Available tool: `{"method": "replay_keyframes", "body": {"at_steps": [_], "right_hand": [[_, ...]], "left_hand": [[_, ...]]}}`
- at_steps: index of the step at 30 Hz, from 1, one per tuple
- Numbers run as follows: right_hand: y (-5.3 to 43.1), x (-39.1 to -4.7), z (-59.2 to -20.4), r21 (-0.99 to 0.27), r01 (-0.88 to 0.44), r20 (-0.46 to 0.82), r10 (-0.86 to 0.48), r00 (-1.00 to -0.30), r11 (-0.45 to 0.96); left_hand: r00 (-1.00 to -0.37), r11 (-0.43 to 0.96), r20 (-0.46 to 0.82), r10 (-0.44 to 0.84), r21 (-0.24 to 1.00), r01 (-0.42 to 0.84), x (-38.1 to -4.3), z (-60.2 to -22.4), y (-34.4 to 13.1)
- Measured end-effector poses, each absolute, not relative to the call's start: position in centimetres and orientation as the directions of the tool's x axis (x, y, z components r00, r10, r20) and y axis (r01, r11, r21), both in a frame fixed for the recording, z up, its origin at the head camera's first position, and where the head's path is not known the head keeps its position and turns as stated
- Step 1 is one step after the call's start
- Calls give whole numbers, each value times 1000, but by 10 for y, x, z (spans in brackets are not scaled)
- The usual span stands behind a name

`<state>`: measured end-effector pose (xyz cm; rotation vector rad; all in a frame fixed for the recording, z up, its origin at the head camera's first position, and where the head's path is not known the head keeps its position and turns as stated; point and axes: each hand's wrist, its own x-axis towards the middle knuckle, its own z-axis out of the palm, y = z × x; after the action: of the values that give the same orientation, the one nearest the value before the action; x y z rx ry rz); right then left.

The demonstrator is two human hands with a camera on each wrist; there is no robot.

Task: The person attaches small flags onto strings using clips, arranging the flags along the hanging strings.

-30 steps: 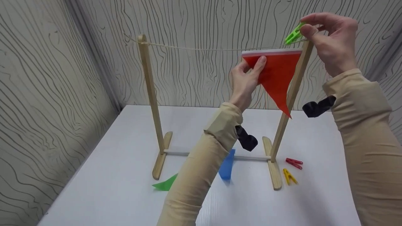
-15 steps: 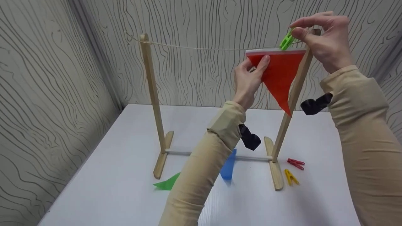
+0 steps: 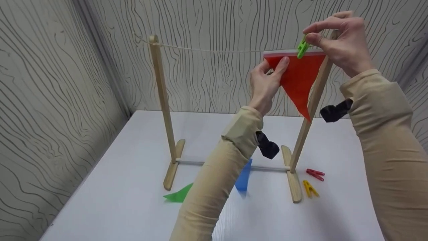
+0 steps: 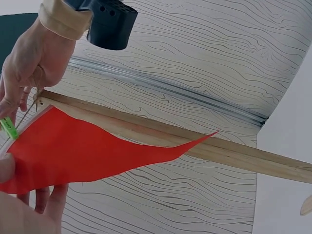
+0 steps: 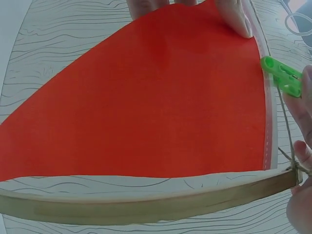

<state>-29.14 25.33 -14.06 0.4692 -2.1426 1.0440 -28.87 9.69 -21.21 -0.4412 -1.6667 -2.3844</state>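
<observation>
A red triangular pennant [image 3: 297, 77] with a white top band hangs point down at the string [image 3: 214, 51], near the right post. My left hand [image 3: 265, 85] pinches its upper left part, thumb in front and fingers behind. Between thumb and index finger my right hand [image 3: 346, 43] pinches a green clothespin [image 3: 303, 48]. In the right wrist view the tip of the clothespin [image 5: 282, 75] overlaps the white band; whether it also straddles the string is hard to tell. The left wrist view shows the pennant [image 4: 92, 151] from the side.
Two wooden posts, left [image 3: 162, 100] and right [image 3: 309, 110], stand on flat feet joined by a white rod [image 3: 267, 168]. On the white table [image 3: 110, 187] lie a green pennant [image 3: 179, 194], a blue pennant [image 3: 243, 177], a red clothespin [image 3: 315, 174] and a yellow clothespin [image 3: 310, 188].
My right hand has moved left and down, bringing the green clothespin from above the string onto the pennant's top band. My left hand and the pennant have shifted slightly right and up.
</observation>
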Motion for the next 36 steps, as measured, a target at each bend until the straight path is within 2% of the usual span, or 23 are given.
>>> {"method": "replay_keyframes", "body": {"at_steps": [8,15,21,27,36], "right_hand": [[257,-289,-141,-514,-577,697,-83,-713,635],[259,-285,-141,-537,-533,628,-111,-770,654],[260,-284,-142,-567,-533,607,-119,-785,628],[261,-285,-143,-568,-544,613,-124,-781,617],[265,-283,-148,-535,-548,645,-109,-757,643]], "left_hand": [[-933,-334,359,-4,879,339,-289,-211,99],[-935,-360,353,18,875,323,-288,-212,98],[-934,-378,356,27,869,320,-288,-213,97],[-935,-428,351,48,853,299,-288,-214,96],[-919,-369,390,53,863,345,-290,-219,90]]}}
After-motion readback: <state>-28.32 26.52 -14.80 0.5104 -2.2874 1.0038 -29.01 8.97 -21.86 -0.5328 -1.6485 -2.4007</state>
